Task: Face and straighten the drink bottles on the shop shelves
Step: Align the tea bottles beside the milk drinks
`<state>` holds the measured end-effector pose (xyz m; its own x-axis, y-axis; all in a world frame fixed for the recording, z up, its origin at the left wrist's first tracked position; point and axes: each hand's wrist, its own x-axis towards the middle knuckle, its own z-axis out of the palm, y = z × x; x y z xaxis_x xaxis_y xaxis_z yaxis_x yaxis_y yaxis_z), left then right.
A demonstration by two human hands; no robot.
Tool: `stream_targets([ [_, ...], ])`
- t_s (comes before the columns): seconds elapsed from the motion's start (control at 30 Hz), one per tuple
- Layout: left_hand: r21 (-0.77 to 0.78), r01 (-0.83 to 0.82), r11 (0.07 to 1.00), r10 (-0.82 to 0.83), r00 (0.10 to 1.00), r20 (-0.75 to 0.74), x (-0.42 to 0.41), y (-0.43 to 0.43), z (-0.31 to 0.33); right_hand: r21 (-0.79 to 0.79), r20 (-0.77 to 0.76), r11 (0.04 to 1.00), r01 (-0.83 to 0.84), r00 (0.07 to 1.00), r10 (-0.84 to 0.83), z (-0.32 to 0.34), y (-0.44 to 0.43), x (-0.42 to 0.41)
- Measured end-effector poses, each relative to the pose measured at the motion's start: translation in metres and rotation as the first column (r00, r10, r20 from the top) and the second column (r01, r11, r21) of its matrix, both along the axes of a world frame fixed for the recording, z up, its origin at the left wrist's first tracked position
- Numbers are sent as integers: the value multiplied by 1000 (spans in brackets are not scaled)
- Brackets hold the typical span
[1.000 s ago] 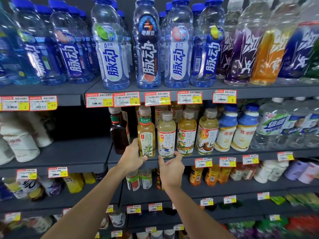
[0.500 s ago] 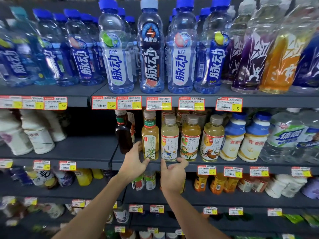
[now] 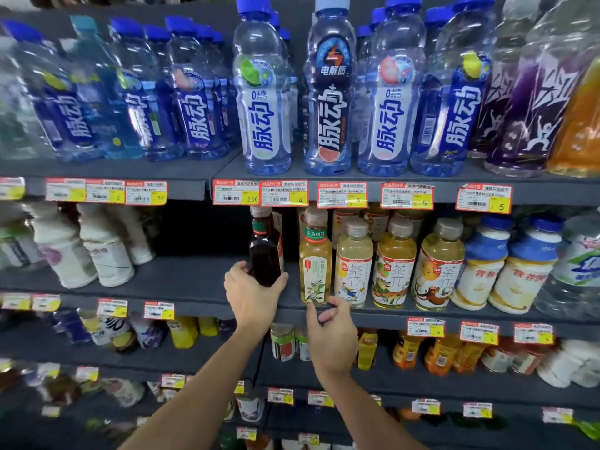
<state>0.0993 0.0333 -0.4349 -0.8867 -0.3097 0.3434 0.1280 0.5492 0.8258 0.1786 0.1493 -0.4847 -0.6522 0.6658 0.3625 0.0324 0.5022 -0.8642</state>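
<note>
Left hand (image 3: 251,297) grips base of dark tea bottle (image 3: 264,251), fingers wrapped, frame centre, left end of the middle shelf (image 3: 181,287) row. Right hand (image 3: 331,339) loosely curled, holds nothing, just below pale green-tea bottle (image 3: 315,264) at shelf edge.

Dark grey shelves (image 3: 181,280) carry rows of drink bottles (image 3: 394,264).

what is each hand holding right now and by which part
The left hand grips the dark brown bottle round its lower body, near the base. The right hand holds nothing.
</note>
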Motion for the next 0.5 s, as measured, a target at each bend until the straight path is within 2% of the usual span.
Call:
stream_targets([
  [0.1,-59,18,998,-17,1000,24,-12,2,1,15,12,1000,16,1000,-16,0,-8,-7],
  [0.33,22,213,977,-213,976,35,-31,-16,-7,-68,30,989,134,991,-132,1,-24,-19],
  [0.43,29,335,942,-337,939,75,-35,-29,-9,-96,51,983,157,987,-152,2,-27,-21],
  [0.5,86,448,890,-456,882,121,-37,-38,-8,-109,72,981,159,986,-152,4,-28,-21],
])
